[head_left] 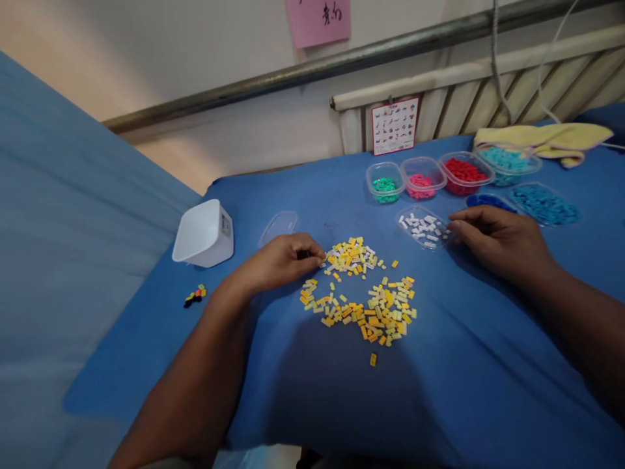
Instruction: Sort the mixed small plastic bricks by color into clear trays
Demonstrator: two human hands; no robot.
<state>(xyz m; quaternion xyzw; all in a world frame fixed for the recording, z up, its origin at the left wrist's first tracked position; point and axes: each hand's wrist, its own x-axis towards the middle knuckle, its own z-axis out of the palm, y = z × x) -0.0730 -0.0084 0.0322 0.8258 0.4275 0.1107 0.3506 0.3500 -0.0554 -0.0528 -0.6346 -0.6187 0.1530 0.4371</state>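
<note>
Small yellow toy bricks lie loose in a spread on the blue cloth, with paler and white ones mixed into the upper part. My left hand is at that upper left edge, thumb and forefinger pinched together beside the bricks; a tiny pale piece may be at the tips. White bricks lie scattered in a shallow clear lid. At the lid's right edge is my right hand, its thumb and fingertips closed together. What those fingertips hold, if anything, is hidden. One yellow brick lies apart, nearer me.
Clear tubs hold green bricks, pink bricks, red bricks and turquoise bricks. Blue bricks lie at right. A white box, a clear lid and several coloured pieces are left. A yellow cloth lies behind.
</note>
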